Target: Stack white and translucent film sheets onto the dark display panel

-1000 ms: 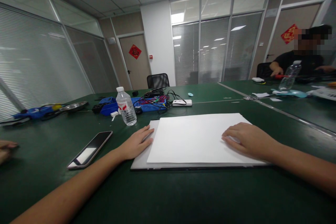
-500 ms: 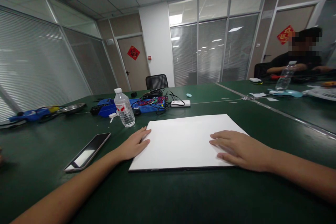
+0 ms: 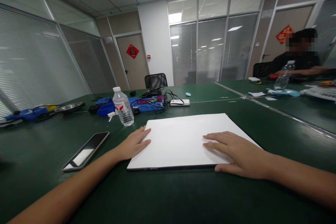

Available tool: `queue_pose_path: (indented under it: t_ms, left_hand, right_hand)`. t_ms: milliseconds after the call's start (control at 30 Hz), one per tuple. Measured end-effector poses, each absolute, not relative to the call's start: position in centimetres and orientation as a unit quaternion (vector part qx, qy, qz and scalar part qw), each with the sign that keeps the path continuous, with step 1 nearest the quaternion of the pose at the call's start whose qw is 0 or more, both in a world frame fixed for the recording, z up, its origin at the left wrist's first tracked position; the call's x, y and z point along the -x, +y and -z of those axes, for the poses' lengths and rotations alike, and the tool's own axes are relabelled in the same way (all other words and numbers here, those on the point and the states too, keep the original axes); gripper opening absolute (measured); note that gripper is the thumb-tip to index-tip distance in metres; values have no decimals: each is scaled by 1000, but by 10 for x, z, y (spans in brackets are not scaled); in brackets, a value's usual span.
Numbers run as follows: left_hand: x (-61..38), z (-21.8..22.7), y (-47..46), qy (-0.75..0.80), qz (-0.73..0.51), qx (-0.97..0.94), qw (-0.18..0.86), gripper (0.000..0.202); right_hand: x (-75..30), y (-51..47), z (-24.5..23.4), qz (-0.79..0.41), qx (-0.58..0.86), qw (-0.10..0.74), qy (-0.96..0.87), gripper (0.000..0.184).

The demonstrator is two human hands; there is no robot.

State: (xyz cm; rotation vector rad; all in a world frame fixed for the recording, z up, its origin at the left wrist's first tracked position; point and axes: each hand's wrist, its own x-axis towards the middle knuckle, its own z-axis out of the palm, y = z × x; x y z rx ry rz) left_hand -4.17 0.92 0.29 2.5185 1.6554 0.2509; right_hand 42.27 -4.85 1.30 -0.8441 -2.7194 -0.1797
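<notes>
A white sheet [image 3: 181, 140] lies flat on a thin dark-edged board on the green table [image 3: 168, 196], in front of me. My left hand [image 3: 132, 144] rests flat against the sheet's left edge, fingers stretched out. My right hand [image 3: 237, 153] lies palm down on the sheet's right part, fingers spread and pointing left. Neither hand holds anything.
A smartphone [image 3: 85, 150] lies face up to the left. Behind the sheet stand a water bottle [image 3: 122, 107], a blue tray with wires [image 3: 147, 104] and a white box [image 3: 179, 102]. A person in black [image 3: 299, 59] sits at the far right with another bottle [image 3: 283, 76].
The top sheet has slid left to lie square with the board beneath. My right hand has moved left across the sheet with it. My left hand has stayed at the left edge.
</notes>
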Motion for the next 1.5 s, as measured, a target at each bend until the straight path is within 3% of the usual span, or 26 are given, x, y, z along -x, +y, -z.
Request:
queue_pose_path:
  t_ms: [233, 367, 567, 733, 933, 1167, 1333, 1500]
  left_hand:
    - [39, -3, 9, 549, -75, -830, 71, 83]
    - [42, -4, 12, 554, -113, -818, 106, 82]
    - [59, -5, 26, 546, -182, -800, 171, 63]
    - [65, -4, 29, 492, -200, -838, 127, 59]
    - [66, 0, 27, 456, -209, -862, 71, 60]
    - [67, 10, 32, 476, -239, -846, 32, 53]
    - [59, 7, 32, 474, -244, -845, 36, 52]
    - [43, -3, 18, 496, -234, -835, 46, 68]
  right_hand:
    - [-411, -60, -17, 250, 116, 213, -938, 29]
    - [-406, -64, -26, 311, 47, 218, -924, 30]
    - [-415, -59, -41, 349, -1, 238, -906, 32]
    - [-433, -54, -42, 342, 28, 233, -910, 38]
    - [-445, -52, -30, 253, 149, 299, -908, 48]
    - [-442, -33, -18, 304, 97, 328, -889, 38]
    - [-443, -32, -28, 324, 165, 349, -864, 31]
    - [-458, -29, -52, 308, 222, 338, -861, 24]
